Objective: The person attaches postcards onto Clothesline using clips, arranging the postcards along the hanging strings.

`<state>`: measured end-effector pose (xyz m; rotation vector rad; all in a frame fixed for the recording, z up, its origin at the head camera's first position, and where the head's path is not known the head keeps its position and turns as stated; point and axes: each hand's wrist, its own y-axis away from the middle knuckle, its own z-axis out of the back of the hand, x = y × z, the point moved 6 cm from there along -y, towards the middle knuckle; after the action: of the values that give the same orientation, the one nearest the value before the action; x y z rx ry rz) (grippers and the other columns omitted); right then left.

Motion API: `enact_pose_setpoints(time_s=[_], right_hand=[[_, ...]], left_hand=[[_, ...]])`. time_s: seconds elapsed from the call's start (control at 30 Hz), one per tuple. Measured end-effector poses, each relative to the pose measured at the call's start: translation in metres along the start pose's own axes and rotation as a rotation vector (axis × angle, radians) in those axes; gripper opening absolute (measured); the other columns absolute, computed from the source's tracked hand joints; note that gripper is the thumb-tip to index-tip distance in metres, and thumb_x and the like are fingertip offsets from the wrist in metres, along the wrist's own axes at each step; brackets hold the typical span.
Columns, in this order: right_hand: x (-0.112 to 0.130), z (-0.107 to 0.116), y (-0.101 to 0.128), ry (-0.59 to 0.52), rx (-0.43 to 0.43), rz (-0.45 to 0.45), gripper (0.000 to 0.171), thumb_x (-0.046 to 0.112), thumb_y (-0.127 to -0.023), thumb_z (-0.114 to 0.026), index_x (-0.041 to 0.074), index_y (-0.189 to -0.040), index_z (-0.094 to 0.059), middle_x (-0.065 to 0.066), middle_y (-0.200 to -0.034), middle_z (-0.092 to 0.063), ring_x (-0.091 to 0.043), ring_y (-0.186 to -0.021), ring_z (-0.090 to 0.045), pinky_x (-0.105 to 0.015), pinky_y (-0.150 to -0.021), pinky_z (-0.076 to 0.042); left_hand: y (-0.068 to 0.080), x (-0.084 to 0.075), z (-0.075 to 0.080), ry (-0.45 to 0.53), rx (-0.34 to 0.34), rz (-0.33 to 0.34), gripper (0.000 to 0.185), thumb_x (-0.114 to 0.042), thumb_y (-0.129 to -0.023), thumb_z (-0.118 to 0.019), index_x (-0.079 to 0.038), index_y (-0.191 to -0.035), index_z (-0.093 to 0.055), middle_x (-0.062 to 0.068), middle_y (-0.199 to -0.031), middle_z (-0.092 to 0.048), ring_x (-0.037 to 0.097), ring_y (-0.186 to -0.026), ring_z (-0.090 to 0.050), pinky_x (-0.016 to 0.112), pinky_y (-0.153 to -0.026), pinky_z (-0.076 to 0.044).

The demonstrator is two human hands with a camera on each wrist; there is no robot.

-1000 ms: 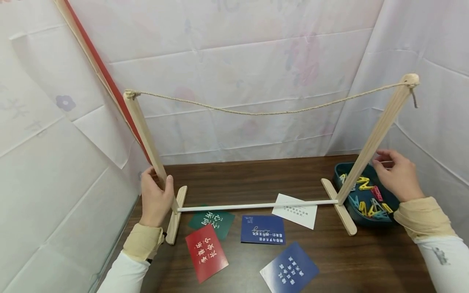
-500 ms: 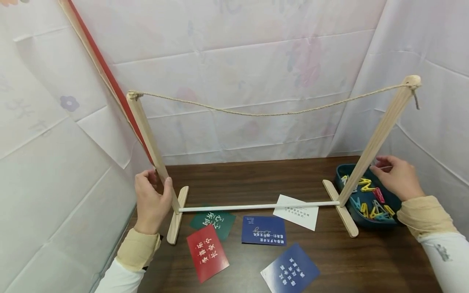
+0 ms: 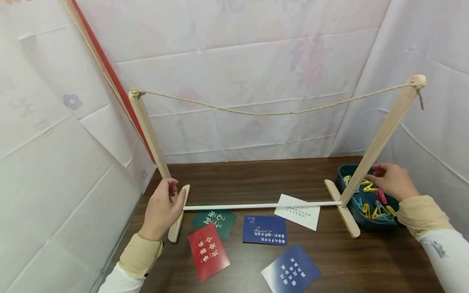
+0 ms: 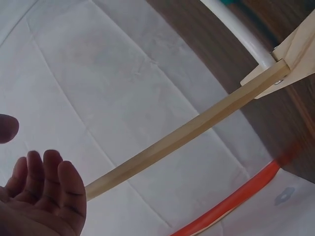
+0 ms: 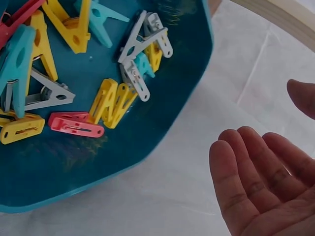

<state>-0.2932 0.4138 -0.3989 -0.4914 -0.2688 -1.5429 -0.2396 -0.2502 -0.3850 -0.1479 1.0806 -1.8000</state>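
My left hand (image 3: 163, 209) is beside the lower part of the left wooden post (image 3: 148, 130). In the left wrist view its fingers (image 4: 73, 189) bend loosely, with the thumb apart and nothing held. Over the teal bin (image 3: 366, 223), just right of the right wooden post (image 3: 381, 142), hovers my right hand (image 3: 395, 182). Its fingers (image 5: 236, 177) are relaxed and hold nothing in the right wrist view. Inside the bin lie yellow, teal, grey and red clothespins (image 5: 76, 124). A slack twine rope (image 3: 256, 114) joins the tops of the two posts.
A white rod (image 3: 234, 206) links the post bases. Near it on the dark wooden table (image 3: 253, 175) lie a green card (image 3: 227, 224), a red card (image 3: 209, 252), two blue cards (image 3: 265, 230) (image 3: 291, 268) and a white card (image 3: 309, 217). White cloth (image 3: 234, 73) hangs behind.
My left hand has moved down and right along the left post. My right hand has shifted slightly left and down over the bin. The cards stay in place.
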Motion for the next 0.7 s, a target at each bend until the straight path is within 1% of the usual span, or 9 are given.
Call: enact_pose_setpoints(time_s=[0.07, 0.13, 0.27, 0.4, 0.47, 0.6, 0.7], right_hand=[[-0.003, -0.003, -0.001, 0.003, 0.029, -0.007, 0.055, 0.028, -0.104, -0.073, -0.02, -0.129, -0.062, -0.038, -0.105, -0.071, -0.045, -0.087, -0.071, -0.059, -0.074, -0.061], [-0.005, -0.006, -0.002, 0.008, 0.056, -0.01, 0.054, 0.027, -0.104, -0.073, -0.021, -0.127, -0.063, -0.037, -0.105, -0.072, -0.044, -0.087, -0.071, -0.057, -0.073, -0.061], [-0.008, -0.011, -0.005, 0.012, 0.106, -0.028, 0.054, 0.024, -0.101, -0.074, -0.023, -0.127, -0.062, -0.038, -0.105, -0.071, -0.043, -0.087, -0.072, -0.056, -0.073, -0.062], [-0.009, -0.015, -0.007, 0.019, 0.148, -0.056, 0.055, 0.024, -0.101, -0.074, -0.024, -0.127, -0.061, -0.039, -0.108, -0.071, -0.044, -0.088, -0.072, -0.058, -0.075, -0.062], [-0.01, -0.017, -0.008, 0.024, 0.171, -0.07, 0.055, 0.023, -0.101, -0.074, -0.024, -0.127, -0.061, -0.039, -0.108, -0.071, -0.044, -0.088, -0.073, -0.058, -0.075, -0.062], [-0.012, -0.022, -0.01, 0.041, 0.213, -0.075, 0.055, 0.022, -0.1, -0.075, -0.024, -0.127, -0.062, -0.035, -0.104, -0.073, -0.038, -0.084, -0.072, -0.053, -0.072, -0.062], [-0.014, -0.026, -0.012, 0.057, 0.239, -0.064, 0.055, 0.023, -0.097, -0.077, -0.022, -0.126, -0.063, -0.032, -0.102, -0.074, -0.036, -0.084, -0.072, -0.052, -0.072, -0.061]], left_hand=[[0.002, 0.001, -0.004, -0.02, 0.048, 0.02, 0.024, -0.006, -0.095, -0.077, 0.003, -0.112, -0.063, 0.013, -0.088, -0.062, 0.02, -0.073, -0.056, 0.033, -0.063, -0.047], [0.005, 0.002, -0.008, -0.037, 0.101, 0.037, 0.022, -0.008, -0.095, -0.078, 0.001, -0.111, -0.065, 0.01, -0.087, -0.064, 0.018, -0.072, -0.057, 0.034, -0.062, -0.049], [0.011, 0.004, -0.017, -0.053, 0.208, 0.057, 0.023, -0.01, -0.095, -0.08, -0.001, -0.112, -0.066, 0.008, -0.087, -0.066, 0.019, -0.07, -0.06, 0.036, -0.063, -0.052], [0.016, 0.004, -0.028, -0.041, 0.315, 0.074, 0.026, -0.011, -0.096, -0.081, 0.001, -0.114, -0.066, 0.012, -0.092, -0.07, 0.027, -0.079, -0.071, 0.041, -0.068, -0.06], [0.018, 0.004, -0.032, -0.047, 0.361, 0.089, 0.03, -0.015, -0.096, -0.083, 0.003, -0.116, -0.067, 0.016, -0.099, -0.074, 0.032, -0.086, -0.075, 0.047, -0.074, -0.064], [0.024, 0.006, -0.037, -0.074, 0.465, 0.131, 0.041, -0.025, -0.096, -0.084, 0.005, -0.12, -0.069, 0.022, -0.113, -0.078, 0.036, -0.098, -0.077, 0.055, -0.086, -0.063], [0.03, 0.008, -0.043, -0.086, 0.556, 0.152, 0.043, -0.03, -0.095, -0.084, 0.002, -0.12, -0.071, 0.02, -0.113, -0.079, 0.035, -0.099, -0.077, 0.056, -0.088, -0.063]])
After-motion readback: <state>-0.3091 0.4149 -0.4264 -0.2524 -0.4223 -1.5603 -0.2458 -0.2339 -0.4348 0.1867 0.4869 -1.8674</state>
